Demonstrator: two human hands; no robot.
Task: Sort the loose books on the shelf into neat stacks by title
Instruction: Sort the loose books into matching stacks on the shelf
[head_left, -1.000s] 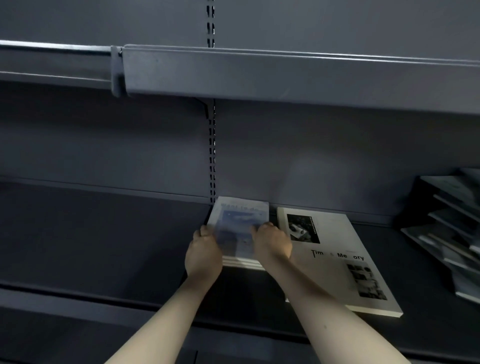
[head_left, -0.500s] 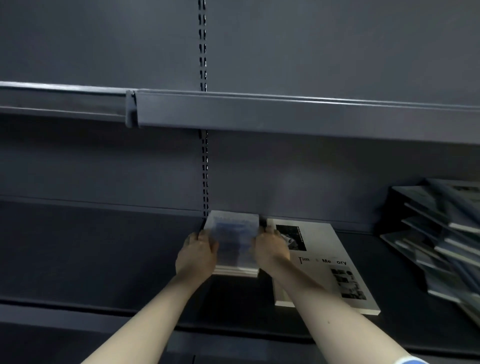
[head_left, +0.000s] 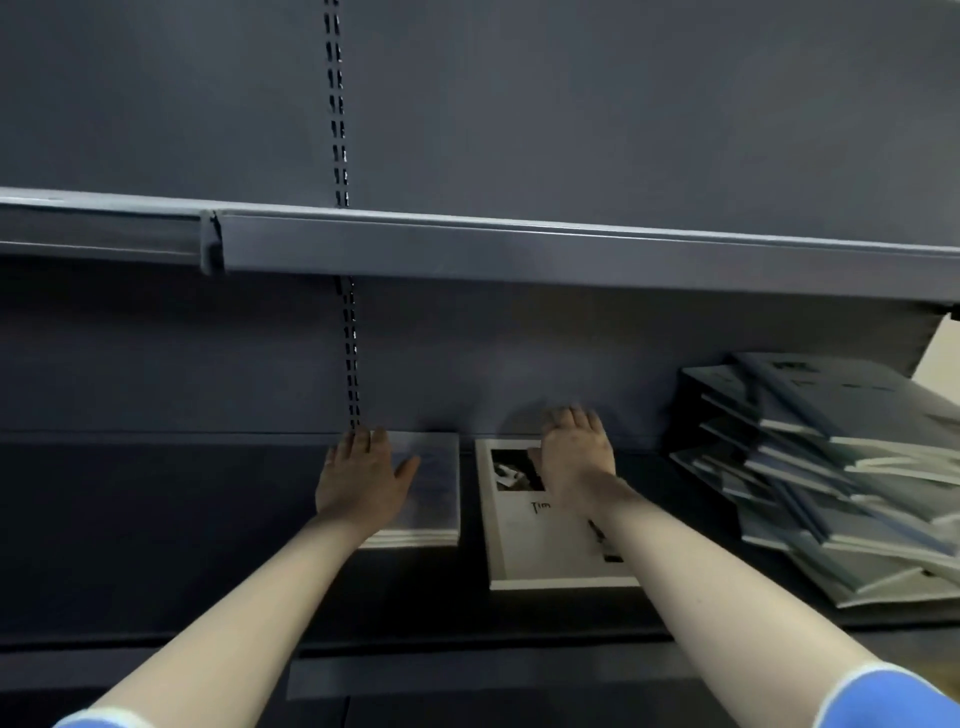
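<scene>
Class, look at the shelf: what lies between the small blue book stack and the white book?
Only a narrow bare strip of dark shelf separates the blue stack from the white book, in the head view.

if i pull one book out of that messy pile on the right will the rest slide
Probably yes. The messy pile is fanned out, the books lying askew and overlapping, so the upper ones would likely shift. The covers look smooth and thin, so they may slip and flex rather than lift stiffly. Steadying the pile with the right hand seems wise.

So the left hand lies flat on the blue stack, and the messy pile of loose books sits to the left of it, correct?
Not quite. The left hand does lie flat on the blue stack, but the head view shows the messy pile of loose books at the far right, beyond the white book.
</scene>
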